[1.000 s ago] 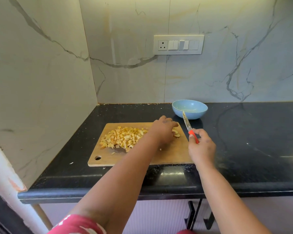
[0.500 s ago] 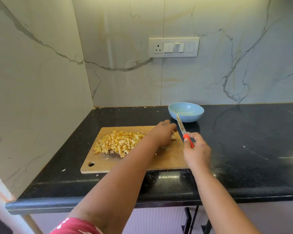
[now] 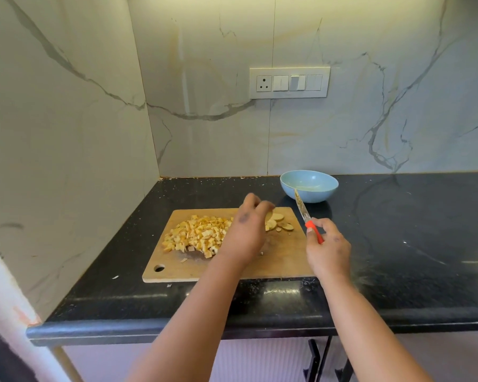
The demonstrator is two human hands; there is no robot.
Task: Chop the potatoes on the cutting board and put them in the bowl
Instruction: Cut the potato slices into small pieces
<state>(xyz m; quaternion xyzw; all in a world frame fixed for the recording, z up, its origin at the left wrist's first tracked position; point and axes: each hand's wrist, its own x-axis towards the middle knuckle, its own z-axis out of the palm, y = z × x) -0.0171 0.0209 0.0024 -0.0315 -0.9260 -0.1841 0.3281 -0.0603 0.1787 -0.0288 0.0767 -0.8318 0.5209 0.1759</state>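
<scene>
Right hand (image 3: 328, 250) grips knife (image 3: 304, 213), blade toward 11 o'clock. Left hand (image 3: 247, 230) over cutting board (image 3: 282, 260), fingers loosely curled, apparently holding nothing. Diced potatoes (image 3: 198, 235) at board's 9 o'clock; slices (image 3: 279, 224) at 1; bowl (image 3: 309, 186) beyond.

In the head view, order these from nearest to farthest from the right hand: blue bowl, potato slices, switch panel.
From the right hand, which holds the knife:
1. Potato slices, just left on the cutting board.
2. Blue bowl, behind on the counter.
3. Switch panel, up on the wall.
</scene>
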